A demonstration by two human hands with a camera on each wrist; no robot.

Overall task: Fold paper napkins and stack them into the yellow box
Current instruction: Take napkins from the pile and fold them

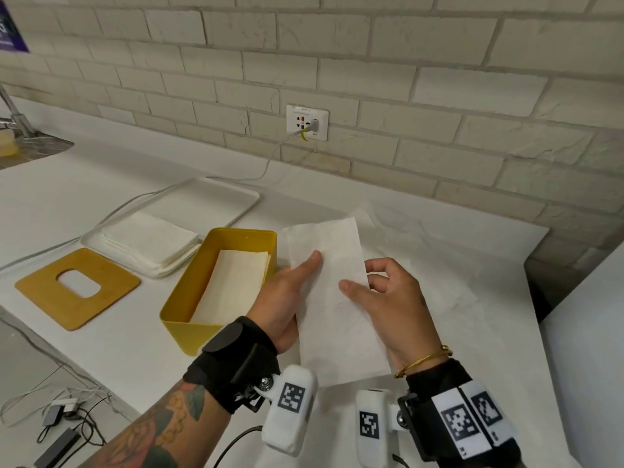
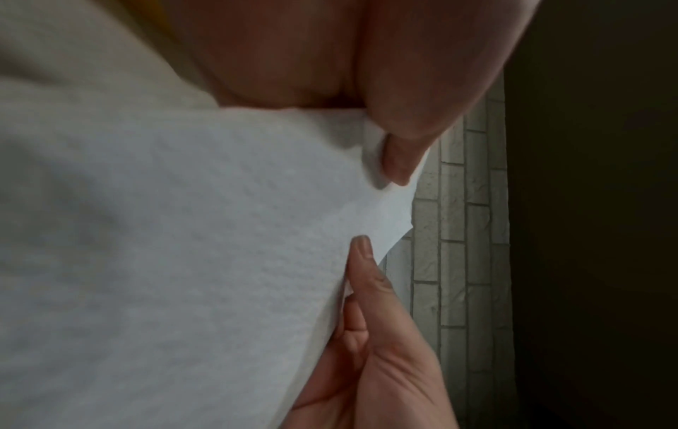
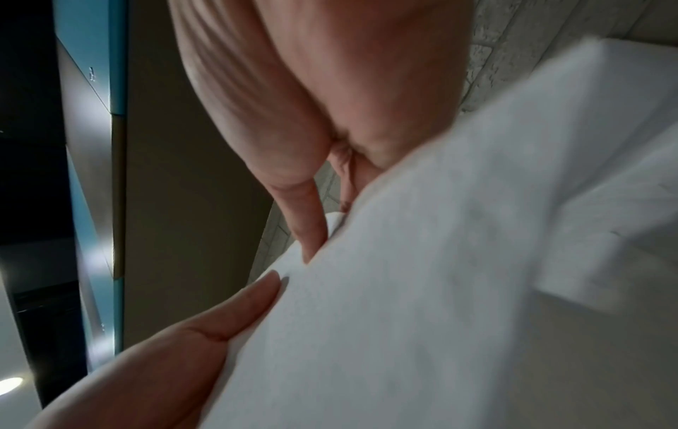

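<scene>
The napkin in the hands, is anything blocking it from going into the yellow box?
Nothing visible does. The napkin is held by the left hand and right hand just right of the yellow box, which is open on top; its lid lies off to the left.

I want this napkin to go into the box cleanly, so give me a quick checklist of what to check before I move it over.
1. Both hands hold the napkin: ok. The left hand grips its left edge, and the right hand pinches its right edge.
2. Napkin folded to a narrow strip: ok; it looks long and slim.
3. Edges lined up: cannot tell; the wrist views are blurred.
4. Yellow box open: ok. Its lid lies apart on the counter.
5. Room in the box: ok; the folded napkins inside sit below the rim.
6. Path to the box: ok; it stands just left of the hands.
</scene>
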